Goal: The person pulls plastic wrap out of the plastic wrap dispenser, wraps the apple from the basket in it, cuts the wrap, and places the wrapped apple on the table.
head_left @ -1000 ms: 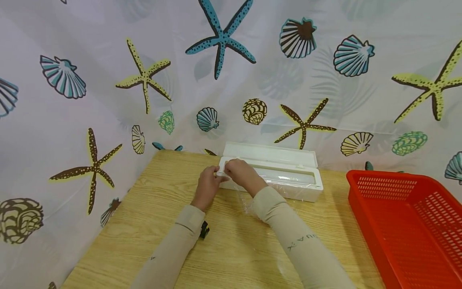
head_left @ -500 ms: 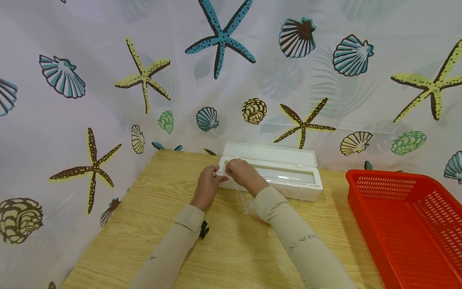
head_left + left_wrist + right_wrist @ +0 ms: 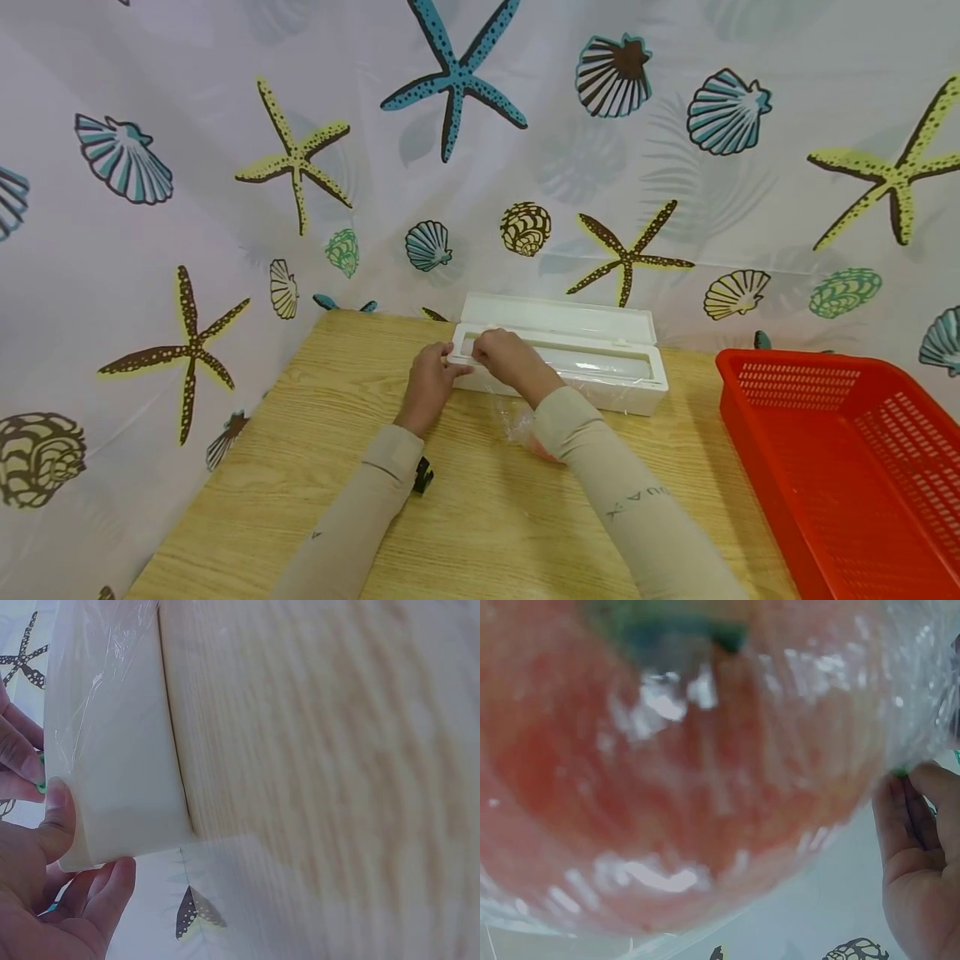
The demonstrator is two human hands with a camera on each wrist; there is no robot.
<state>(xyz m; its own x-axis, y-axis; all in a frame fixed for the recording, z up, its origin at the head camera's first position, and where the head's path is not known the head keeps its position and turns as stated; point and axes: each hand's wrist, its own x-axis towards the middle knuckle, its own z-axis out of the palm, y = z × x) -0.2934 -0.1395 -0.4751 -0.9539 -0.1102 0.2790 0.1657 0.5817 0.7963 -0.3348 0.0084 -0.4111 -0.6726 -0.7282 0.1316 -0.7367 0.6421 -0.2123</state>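
Observation:
A long white cling film dispenser box [image 3: 558, 387] lies at the back of the table with its lid [image 3: 558, 318] raised. Inside sits the film roll [image 3: 592, 363]. My left hand [image 3: 431, 383] grips the box's left end, thumb on one face and fingers round the edge. At the same end my right hand [image 3: 510, 360] pinches a small green part [image 3: 901, 772], mostly hidden by the fingers. Clear cling film [image 3: 513, 421] trails from the box towards me. Under my right forearm lies a round red fruit [image 3: 667, 780] with a green stem area, covered in film; its kind is blurred.
A red perforated plastic basket [image 3: 787, 467] stands on the right. On the wooden table [image 3: 480, 533], a small black object [image 3: 423, 475] shows beside my left wrist. A sea-patterned curtain [image 3: 480, 183] rises behind and at the left.
My right hand has shifted very slightly to the right along the box, and its forearm with it. Some of the pinkish fruit now shows beside the sleeve. The left hand keeps its hold.

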